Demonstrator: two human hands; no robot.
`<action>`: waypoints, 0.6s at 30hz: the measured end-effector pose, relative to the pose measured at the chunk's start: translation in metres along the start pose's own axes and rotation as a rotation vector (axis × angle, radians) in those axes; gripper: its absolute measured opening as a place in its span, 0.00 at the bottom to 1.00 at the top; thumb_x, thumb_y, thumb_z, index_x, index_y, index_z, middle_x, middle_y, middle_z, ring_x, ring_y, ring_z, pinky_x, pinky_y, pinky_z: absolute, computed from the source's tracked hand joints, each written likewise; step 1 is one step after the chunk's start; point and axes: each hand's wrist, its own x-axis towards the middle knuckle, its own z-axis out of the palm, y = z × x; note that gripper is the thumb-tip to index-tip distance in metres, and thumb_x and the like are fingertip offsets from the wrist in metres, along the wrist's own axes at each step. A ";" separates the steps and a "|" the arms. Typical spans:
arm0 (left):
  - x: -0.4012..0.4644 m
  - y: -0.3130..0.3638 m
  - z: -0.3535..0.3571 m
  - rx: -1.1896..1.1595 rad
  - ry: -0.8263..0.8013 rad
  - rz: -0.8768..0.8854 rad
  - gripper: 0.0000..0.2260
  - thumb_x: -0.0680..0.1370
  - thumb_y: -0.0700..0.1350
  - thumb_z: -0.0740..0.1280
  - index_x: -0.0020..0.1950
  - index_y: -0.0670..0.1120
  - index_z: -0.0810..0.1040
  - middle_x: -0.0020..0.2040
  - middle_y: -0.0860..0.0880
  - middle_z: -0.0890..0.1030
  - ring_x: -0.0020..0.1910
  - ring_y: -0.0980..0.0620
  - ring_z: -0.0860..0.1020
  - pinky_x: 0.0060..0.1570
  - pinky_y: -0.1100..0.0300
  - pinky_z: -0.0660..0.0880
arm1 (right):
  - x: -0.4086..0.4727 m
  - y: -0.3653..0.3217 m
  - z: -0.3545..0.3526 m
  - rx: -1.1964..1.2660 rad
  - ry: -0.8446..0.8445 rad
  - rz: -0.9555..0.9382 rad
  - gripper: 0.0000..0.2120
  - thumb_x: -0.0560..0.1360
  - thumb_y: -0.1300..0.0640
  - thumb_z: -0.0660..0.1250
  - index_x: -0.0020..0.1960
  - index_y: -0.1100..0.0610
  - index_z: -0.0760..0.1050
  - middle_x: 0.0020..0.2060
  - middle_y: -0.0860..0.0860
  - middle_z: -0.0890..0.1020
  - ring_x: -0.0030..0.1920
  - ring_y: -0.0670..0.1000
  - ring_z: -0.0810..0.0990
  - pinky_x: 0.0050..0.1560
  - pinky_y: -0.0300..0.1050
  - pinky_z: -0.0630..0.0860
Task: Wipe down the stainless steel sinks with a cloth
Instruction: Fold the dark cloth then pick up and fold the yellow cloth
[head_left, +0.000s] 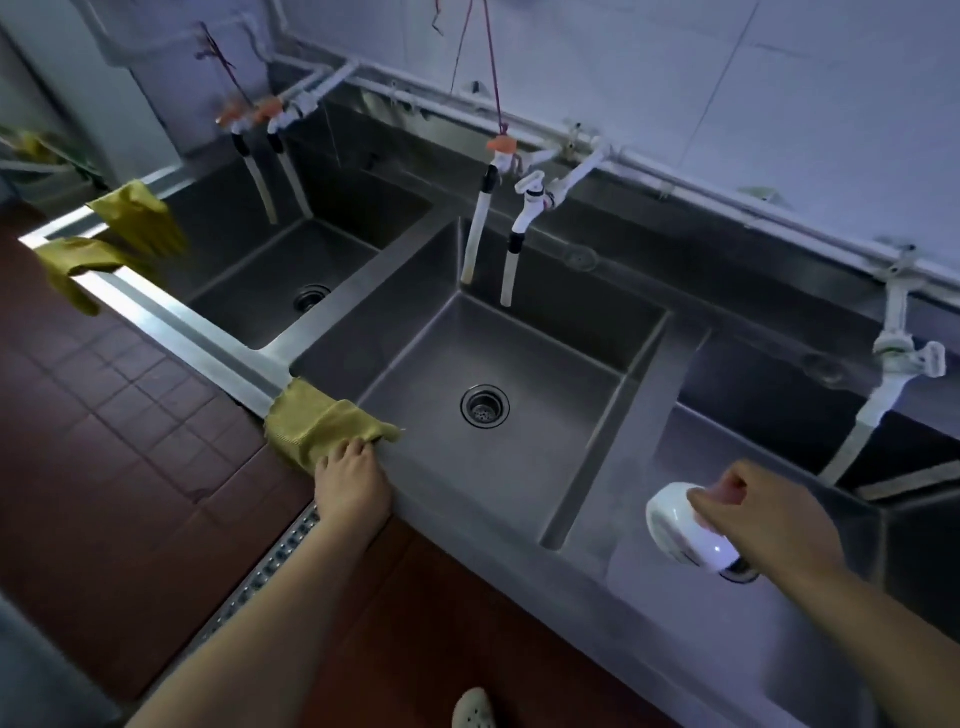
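Pressing down at about 8 o'clock, my left hand (353, 480) has its fingers curled over a yellow cloth (317, 423), pinning it onto the front rim (171, 325) of the steel sinks. The cloth drapes over that rim, half on the outer face and half toward the middle sink (519, 364). At about 4 o'clock my right hand (763, 525) is closed around a white round lamp (680, 530), which casts a pale glow over the right sink (691, 462). Down at 6 o'clock I see the toe of a pale shoe (474, 707) on the red tiled floor (93, 405), beside a perforated metal drain strip (260, 577). Farther off at 10 o'clock, a pair of yellow rubber gloves (111, 239) hangs over the rim by the left sink (291, 265). At 12 o'clock white taps (530, 208) with short hoses reach down from the wall pipes (467, 109).
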 end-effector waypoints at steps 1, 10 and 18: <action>-0.001 0.004 0.000 -0.002 0.029 0.004 0.19 0.78 0.43 0.55 0.68 0.48 0.70 0.71 0.51 0.68 0.71 0.48 0.60 0.67 0.51 0.58 | 0.000 0.005 -0.001 0.004 0.000 0.013 0.09 0.69 0.46 0.68 0.37 0.50 0.72 0.34 0.48 0.79 0.35 0.50 0.78 0.34 0.43 0.71; -0.048 0.084 -0.034 -0.110 0.332 0.458 0.07 0.65 0.34 0.72 0.39 0.43 0.80 0.39 0.46 0.80 0.40 0.42 0.78 0.38 0.54 0.77 | -0.025 0.066 -0.019 0.116 0.056 0.042 0.10 0.69 0.48 0.71 0.38 0.51 0.72 0.36 0.48 0.78 0.36 0.48 0.77 0.33 0.41 0.67; -0.164 0.228 -0.064 -0.394 0.578 0.879 0.12 0.73 0.43 0.59 0.46 0.41 0.81 0.42 0.46 0.82 0.42 0.46 0.79 0.41 0.58 0.74 | -0.080 0.178 -0.072 0.211 0.153 0.103 0.10 0.65 0.47 0.71 0.36 0.52 0.73 0.31 0.47 0.80 0.34 0.49 0.78 0.33 0.43 0.72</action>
